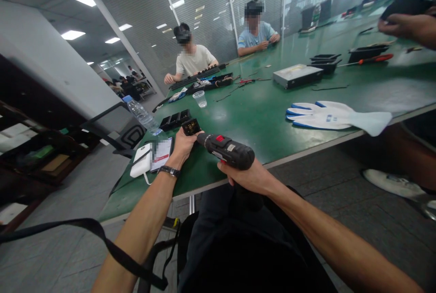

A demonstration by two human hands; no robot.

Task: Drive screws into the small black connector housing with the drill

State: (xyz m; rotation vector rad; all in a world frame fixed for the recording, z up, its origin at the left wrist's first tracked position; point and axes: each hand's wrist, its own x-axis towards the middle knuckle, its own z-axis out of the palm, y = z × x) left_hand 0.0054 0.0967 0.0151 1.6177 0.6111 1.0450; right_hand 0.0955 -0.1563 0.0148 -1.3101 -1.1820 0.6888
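Note:
My right hand (245, 176) is wrapped round the grip of a black cordless drill (229, 150) with a red switch on top. Its chuck points left, toward a small black box-like part (191, 126) with brassy bits inside. That part is held upright in my left hand (184, 144), above the table's near left portion. Whether the drill's bit touches the part is hidden by the chuck and fingers. Just beyond my left hand lies a black compartmented tray (175, 119). Beside my left wrist are a phone (161, 154) and a white power bank (140, 160) with a cable.
On the green table (238, 116) stand a water bottle (143, 115) and a plastic cup (200, 99). A white-and-blue glove (322, 115), a metal-topped box (297, 76), black trays (325, 62) and a red-handled screwdriver (374, 59) lie rightward. Two people sit opposite; another person's hand (405, 27) is at right.

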